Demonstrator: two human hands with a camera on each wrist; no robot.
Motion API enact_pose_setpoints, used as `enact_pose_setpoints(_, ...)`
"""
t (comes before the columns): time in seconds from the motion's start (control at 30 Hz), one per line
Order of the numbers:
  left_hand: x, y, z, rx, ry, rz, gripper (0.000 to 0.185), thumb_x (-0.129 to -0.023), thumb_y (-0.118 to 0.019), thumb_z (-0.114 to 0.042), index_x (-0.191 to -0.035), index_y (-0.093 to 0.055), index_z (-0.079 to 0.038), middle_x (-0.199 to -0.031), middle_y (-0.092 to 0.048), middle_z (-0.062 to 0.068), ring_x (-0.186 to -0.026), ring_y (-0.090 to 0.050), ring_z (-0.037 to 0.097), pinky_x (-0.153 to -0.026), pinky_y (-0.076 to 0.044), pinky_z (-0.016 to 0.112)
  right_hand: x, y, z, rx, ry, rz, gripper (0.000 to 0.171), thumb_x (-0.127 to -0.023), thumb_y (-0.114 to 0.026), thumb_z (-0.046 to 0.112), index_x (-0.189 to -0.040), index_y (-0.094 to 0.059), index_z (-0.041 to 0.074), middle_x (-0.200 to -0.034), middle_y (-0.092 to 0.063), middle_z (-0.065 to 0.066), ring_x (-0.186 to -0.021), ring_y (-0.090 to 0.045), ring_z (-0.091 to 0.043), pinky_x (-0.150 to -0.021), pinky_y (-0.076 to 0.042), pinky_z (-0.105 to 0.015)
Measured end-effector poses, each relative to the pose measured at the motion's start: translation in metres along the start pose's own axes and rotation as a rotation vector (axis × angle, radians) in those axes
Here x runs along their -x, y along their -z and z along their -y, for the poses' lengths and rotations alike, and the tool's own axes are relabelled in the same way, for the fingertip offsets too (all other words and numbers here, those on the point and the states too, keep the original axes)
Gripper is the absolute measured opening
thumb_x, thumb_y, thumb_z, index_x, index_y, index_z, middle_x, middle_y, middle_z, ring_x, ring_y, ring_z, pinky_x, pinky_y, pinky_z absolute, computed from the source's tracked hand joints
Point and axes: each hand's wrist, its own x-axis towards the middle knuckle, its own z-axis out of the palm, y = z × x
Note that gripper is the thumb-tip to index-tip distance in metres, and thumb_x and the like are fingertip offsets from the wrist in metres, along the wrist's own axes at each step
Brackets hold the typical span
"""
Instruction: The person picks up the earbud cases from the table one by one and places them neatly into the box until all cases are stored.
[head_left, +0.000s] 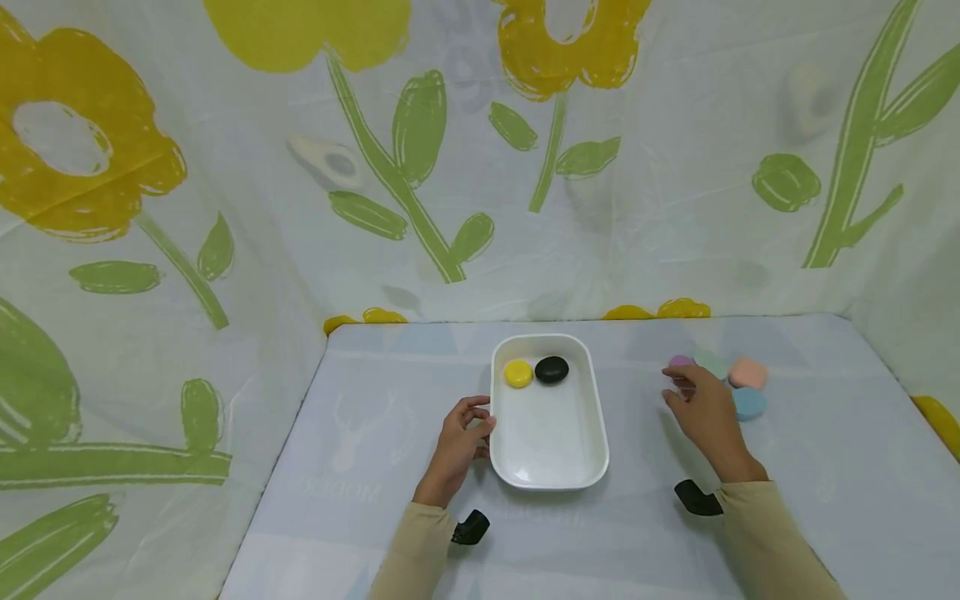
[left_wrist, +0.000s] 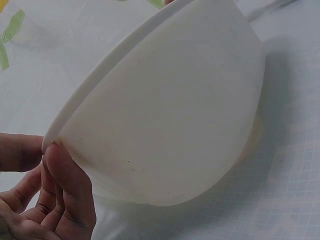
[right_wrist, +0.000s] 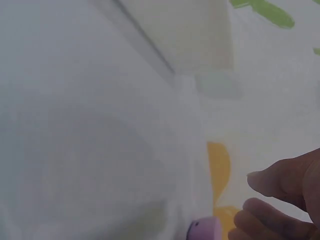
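Observation:
My left hand (head_left: 459, 442) pinches the left rim of a white rectangular tray (head_left: 551, 450). The left wrist view shows thumb and fingers (left_wrist: 70, 185) at the edge of that tray (left_wrist: 165, 110). Inside, at the far end, a yellow round piece (head_left: 518, 374) lies beside a black oval one (head_left: 552, 369). To the right, my right hand (head_left: 708, 417) hovers with thumb and fingers apart, nothing between them. It is nearest a purple piece (head_left: 681, 361), partly hidden behind the fingers; the right wrist view catches the same purple piece (right_wrist: 205, 229) at its lower edge.
Around the right hand lie a pale green piece (head_left: 710, 362), a peach one (head_left: 748, 373) and a blue one (head_left: 748, 403). A pale cloth covers the table (head_left: 360, 517). Flower-printed curtains (head_left: 675, 217) hang behind it and at both sides.

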Motion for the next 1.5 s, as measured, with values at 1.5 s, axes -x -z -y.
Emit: enact_pose_setpoints(1.5,-0.001,0.0,0.002,0.013,-0.005,0.0,0.038,-0.104,-0.063,-0.005,-0.141,-0.054,0.0,-0.109,-0.058,0.009,-0.076,-0.057,0.017,-0.056,-0.053,0.026,0.02,0.004,-0.047,0.196,0.018,0.019,0.039,-0.087,-0.079,-0.005,-0.119,-0.065,-0.023,-0.124,-0.055,-0.042,-0.116,-0.053,-0.059,-0.095,-0.047,-0.073)
